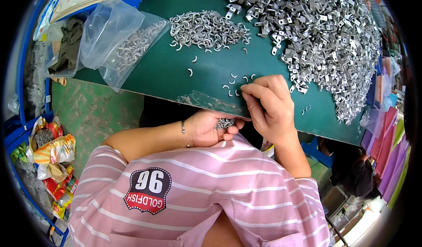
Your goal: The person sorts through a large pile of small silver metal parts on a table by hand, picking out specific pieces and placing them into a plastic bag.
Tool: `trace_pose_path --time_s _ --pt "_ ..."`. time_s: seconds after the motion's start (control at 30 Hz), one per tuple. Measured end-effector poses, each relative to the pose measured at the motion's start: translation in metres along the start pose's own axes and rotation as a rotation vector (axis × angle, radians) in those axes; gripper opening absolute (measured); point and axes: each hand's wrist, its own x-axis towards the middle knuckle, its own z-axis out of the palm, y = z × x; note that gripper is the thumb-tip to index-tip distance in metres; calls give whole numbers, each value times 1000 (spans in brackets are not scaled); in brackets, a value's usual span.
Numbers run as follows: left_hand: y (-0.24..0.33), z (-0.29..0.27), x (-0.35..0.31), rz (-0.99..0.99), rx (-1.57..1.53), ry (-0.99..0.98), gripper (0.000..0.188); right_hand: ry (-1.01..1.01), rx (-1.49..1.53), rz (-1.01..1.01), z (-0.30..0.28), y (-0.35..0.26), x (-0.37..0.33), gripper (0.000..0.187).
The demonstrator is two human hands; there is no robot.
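Observation:
My left hand (205, 128) is cupped palm up at the table's front edge, its fingers curled around a small heap of grey crescent-shaped metal pieces (225, 123). Above the table edge, my right hand (271, 107) has its thumb and index finger brought together in a pinch. Whatever sits between those fingertips is too small or hidden to make out. Several loose metal crescents (232, 81) lie on the green tabletop just left of the right fingertips. Farther back is a large pile of the same crescents (206, 29).
A big heap of bent metal brackets with holes (316, 40) covers the table's right side. At left lie a clear plastic bag (112, 38) with more crescents and a clear tub (66, 49) holding dark cloth. The green table (176, 82) has a worn front edge. Colourful wrappers (55, 152) fill a blue-framed rack.

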Motion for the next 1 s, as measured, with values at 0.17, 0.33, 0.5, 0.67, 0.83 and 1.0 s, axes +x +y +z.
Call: trace_pose_path --time_s 0.17,0.33,0.5,0.67,0.83,1.0 --pt "-1 -2 1 20 7 -7 22 -51 -47 4 6 -1 -1 22" --pt "0 0 0 8 -5 0 19 -65 -25 -36 1 0 -5 22" --pt "-2 -4 1 17 -31 -8 16 -28 -36 -44 6 -7 2 21" --pt "-3 -7 1 5 -68 -1 13 -92 -106 26 10 -21 9 17" --pt "-3 -9 3 18 -55 -12 13 -72 -104 12 12 -20 10 19" --pt "-3 -11 5 21 -55 -19 12 -49 -141 -39 17 -21 21 21"
